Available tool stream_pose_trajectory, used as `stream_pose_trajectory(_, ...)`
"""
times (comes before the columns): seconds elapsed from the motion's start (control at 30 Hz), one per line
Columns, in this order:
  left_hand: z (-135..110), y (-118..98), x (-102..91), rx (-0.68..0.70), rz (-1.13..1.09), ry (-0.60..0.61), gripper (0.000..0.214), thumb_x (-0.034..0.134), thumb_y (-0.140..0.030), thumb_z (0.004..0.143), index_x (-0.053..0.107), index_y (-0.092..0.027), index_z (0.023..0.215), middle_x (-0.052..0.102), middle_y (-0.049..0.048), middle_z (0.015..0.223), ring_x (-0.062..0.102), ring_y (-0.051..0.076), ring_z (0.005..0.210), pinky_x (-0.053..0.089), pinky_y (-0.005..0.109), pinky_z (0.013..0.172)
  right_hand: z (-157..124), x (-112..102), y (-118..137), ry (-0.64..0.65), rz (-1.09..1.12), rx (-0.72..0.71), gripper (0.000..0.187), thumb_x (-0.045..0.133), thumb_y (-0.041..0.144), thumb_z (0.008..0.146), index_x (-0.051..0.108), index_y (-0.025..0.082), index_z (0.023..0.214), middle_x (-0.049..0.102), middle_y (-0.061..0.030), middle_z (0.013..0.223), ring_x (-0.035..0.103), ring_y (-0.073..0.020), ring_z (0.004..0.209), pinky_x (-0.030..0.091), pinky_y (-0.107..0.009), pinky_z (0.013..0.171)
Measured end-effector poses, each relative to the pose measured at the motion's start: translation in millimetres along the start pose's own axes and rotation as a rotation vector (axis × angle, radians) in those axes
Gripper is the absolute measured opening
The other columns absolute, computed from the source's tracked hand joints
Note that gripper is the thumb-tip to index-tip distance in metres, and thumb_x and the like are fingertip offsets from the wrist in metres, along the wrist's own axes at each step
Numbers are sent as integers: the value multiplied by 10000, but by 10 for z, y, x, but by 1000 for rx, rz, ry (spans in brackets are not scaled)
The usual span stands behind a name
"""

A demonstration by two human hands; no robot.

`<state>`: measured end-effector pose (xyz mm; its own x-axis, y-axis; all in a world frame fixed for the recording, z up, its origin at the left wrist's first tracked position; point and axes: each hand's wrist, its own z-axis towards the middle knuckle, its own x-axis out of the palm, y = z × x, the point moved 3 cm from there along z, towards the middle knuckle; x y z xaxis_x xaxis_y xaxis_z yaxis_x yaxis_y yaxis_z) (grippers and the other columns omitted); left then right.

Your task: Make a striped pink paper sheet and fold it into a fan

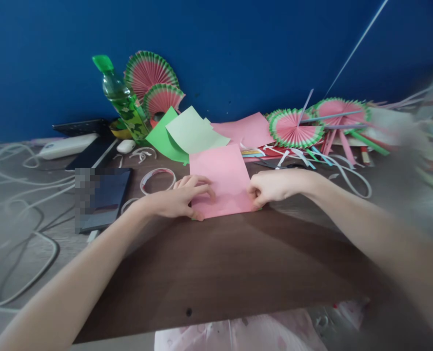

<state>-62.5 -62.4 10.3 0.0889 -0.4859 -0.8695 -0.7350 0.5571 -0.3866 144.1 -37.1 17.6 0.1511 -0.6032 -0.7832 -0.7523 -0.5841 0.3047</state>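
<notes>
A pink sheet of paper (224,178) lies on the dark wooden table (216,263), with a thin green edge showing under its near side. My left hand (178,197) pinches the sheet's near left corner, fingers pressed on top and thumb below. My right hand (271,187) grips the near right corner with curled fingers. Both hands hold the paper's near edge against the tabletop.
Behind the sheet lie green (163,136), pale green (194,131) and pink (246,129) papers. Pleated pink-and-green paper fans (295,129) and loose paper strips (333,161) crowd the back right. A green bottle (123,100), a tape ring (157,179), a phone (103,197) and white cables (19,185) sit left.
</notes>
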Motion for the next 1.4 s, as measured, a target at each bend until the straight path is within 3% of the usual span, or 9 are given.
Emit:
stream_pose_trajectory(0.3, 27, 20, 36, 115, -44, 55, 354, 548, -347, 791, 529, -362, 1144, 132, -13, 1487, -8, 317, 1358, 33, 535, 1059, -15, -1, 19, -16, -35, 4, 195, 564, 337, 658, 514, 163, 587, 499, 13, 541, 408, -100, 496, 202, -248, 475)
stream_pose_trajectory(1.03, 23, -18, 6, 35, -43, 170, 366, 543, -334, 791, 543, -392, 1153, 17, -79, 1510, -120, 336, 1350, -88, 567, 1034, 8, 21, -11, 22, 21, 35, 218, 592, 372, 657, 547, 161, 622, 539, 4, 581, 447, -110, 524, 240, -252, 485)
stream_pose_trajectory(1.27, 30, 17, 16, 46, -34, 175, 352, 526, -375, 804, 540, -374, 1156, -3, -69, 1513, -140, 288, 1356, -89, 555, 1035, -41, -29, -53, -92, -128, 244, 414, 602, 597, 571, 562, 188, 619, 588, -16, 629, 494, -150, 545, 250, -264, 494)
stream_pose_trajectory(1.4, 33, 59, 3, 43, -47, 161, 258, 548, -391, 785, 620, -314, 1021, 17, -89, 1510, -122, 288, 1360, -56, 517, 1063, -40, -16, -99, -91, -125, 264, 422, 589, 617, 569, 567, 201, 631, 603, -8, 644, 500, -147, 540, 250, -263, 499)
